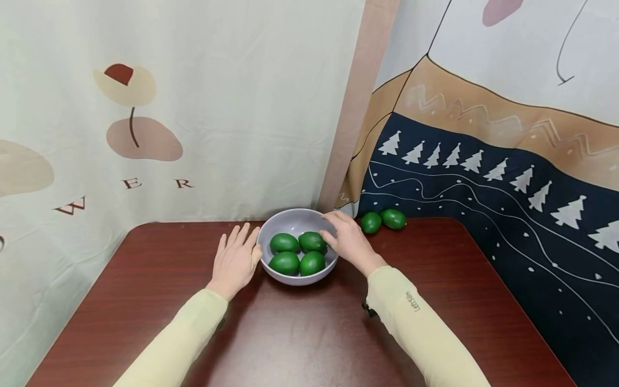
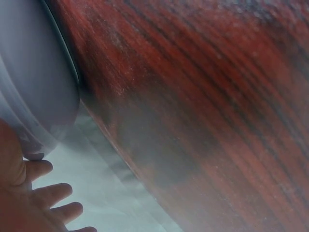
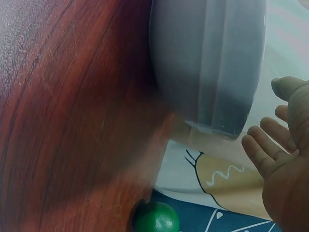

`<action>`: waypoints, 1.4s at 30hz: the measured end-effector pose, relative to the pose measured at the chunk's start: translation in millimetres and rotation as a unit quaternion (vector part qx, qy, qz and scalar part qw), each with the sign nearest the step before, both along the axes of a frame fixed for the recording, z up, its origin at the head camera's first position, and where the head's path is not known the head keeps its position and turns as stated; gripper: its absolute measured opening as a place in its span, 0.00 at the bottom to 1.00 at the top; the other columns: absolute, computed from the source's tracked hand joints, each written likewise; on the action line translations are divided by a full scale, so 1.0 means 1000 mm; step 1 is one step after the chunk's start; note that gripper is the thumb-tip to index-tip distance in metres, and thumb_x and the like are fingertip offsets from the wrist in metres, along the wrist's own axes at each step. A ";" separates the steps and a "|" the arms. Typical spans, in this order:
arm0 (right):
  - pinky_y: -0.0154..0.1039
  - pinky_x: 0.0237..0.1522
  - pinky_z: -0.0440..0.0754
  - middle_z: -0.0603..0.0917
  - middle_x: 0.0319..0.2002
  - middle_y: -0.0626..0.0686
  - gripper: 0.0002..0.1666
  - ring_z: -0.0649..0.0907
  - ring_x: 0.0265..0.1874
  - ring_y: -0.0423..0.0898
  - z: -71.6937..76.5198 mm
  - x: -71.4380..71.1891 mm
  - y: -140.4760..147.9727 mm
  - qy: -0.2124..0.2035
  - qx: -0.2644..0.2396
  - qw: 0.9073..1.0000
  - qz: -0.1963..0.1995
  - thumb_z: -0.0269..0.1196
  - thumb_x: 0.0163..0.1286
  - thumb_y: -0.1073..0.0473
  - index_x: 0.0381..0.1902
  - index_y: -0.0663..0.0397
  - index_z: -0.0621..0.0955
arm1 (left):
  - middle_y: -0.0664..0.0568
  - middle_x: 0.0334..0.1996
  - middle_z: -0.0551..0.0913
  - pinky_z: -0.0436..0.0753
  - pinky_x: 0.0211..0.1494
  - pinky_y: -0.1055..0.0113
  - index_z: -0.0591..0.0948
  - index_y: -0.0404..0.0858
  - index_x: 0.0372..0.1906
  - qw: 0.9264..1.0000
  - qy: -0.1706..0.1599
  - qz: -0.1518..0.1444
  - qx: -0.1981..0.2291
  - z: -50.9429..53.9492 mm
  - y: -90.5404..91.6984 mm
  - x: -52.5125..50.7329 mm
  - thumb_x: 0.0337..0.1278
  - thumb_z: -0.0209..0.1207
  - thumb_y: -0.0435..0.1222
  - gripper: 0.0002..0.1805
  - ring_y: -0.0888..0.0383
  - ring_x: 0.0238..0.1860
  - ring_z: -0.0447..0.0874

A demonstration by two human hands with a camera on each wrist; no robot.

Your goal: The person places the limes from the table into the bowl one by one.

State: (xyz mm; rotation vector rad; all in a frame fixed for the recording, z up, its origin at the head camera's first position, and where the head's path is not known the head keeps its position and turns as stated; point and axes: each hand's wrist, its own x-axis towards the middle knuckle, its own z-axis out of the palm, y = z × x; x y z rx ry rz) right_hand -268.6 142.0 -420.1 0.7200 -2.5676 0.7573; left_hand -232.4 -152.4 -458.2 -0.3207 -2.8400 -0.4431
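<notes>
A grey-lavender bowl (image 1: 296, 280) stands near the table's back edge with several green limes (image 1: 285, 243) in it. My left hand (image 1: 235, 260) is against the bowl's left rim, its fingers spread and fairly straight; in the left wrist view the thumb side of that hand (image 2: 21, 193) lies by the bowl wall (image 2: 43, 63). Over the right rim reaches my right hand (image 1: 352, 240), with thumb and fingertips close to the back right lime (image 1: 311, 242). Nothing shows between its loosely bent, parted fingers (image 3: 263, 152) in the right wrist view.
Two more limes, one round-looking (image 1: 371, 222) and one on its side (image 1: 393, 219), lie at the back edge right of the bowl. The dark red wooden table (image 1: 309, 338) meets a pale curtain (image 1: 217, 134) and a patterned navy cloth (image 1: 483, 215) behind.
</notes>
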 end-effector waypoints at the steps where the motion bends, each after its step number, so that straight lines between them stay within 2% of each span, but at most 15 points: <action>1: 0.50 0.60 0.82 0.84 0.55 0.58 0.22 0.82 0.58 0.55 0.000 0.000 0.001 -0.001 0.000 1.000 -0.002 0.70 0.69 0.60 0.59 0.62 0.83 | 0.37 0.77 0.64 0.53 0.79 0.35 0.69 0.38 0.77 1.000 0.001 0.000 -0.001 0.000 0.000 0.000 0.79 0.45 0.43 0.28 0.35 0.79 0.56; 6: 0.51 0.62 0.81 0.84 0.56 0.57 0.21 0.81 0.58 0.55 0.003 -0.001 0.005 -0.010 -0.007 1.000 -0.010 0.70 0.70 0.59 0.58 0.61 0.84 | 0.36 0.77 0.64 0.52 0.79 0.35 0.69 0.38 0.77 1.000 -0.001 0.001 0.001 0.000 0.000 0.000 0.79 0.45 0.42 0.28 0.35 0.79 0.55; 13: 0.51 0.62 0.80 0.84 0.55 0.58 0.20 0.81 0.57 0.56 0.004 -0.003 0.010 0.000 -0.009 1.000 -0.016 0.69 0.70 0.59 0.57 0.60 0.84 | 0.37 0.77 0.65 0.52 0.79 0.35 0.69 0.38 0.77 1.000 0.003 0.000 0.000 -0.001 0.000 -0.001 0.78 0.44 0.43 0.29 0.35 0.79 0.57; 24: 0.53 0.67 0.77 0.82 0.59 0.60 0.22 0.78 0.62 0.58 0.003 -0.005 0.020 -0.023 -0.008 0.999 -0.046 0.68 0.72 0.58 0.60 0.60 0.83 | 0.37 0.77 0.64 0.53 0.79 0.35 0.69 0.38 0.77 1.000 0.003 0.001 0.000 -0.001 0.000 -0.002 0.78 0.44 0.43 0.29 0.35 0.79 0.56; 30: 0.57 0.71 0.72 0.81 0.62 0.61 0.24 0.77 0.64 0.60 -0.001 -0.005 0.026 -0.032 -0.012 0.997 -0.068 0.67 0.72 0.57 0.62 0.61 0.82 | 0.36 0.77 0.65 0.53 0.79 0.35 0.69 0.38 0.76 1.000 0.008 0.000 -0.001 0.000 0.000 -0.001 0.78 0.44 0.43 0.29 0.35 0.78 0.58; 42: 0.57 0.67 0.77 0.80 0.61 0.62 0.24 0.77 0.63 0.61 -0.012 -0.006 0.036 -0.035 -0.025 0.995 -0.090 0.67 0.72 0.58 0.63 0.61 0.81 | 0.36 0.77 0.65 0.52 0.79 0.35 0.69 0.38 0.77 1.000 0.001 0.001 -0.001 0.003 0.001 0.001 0.78 0.44 0.43 0.29 0.35 0.78 0.57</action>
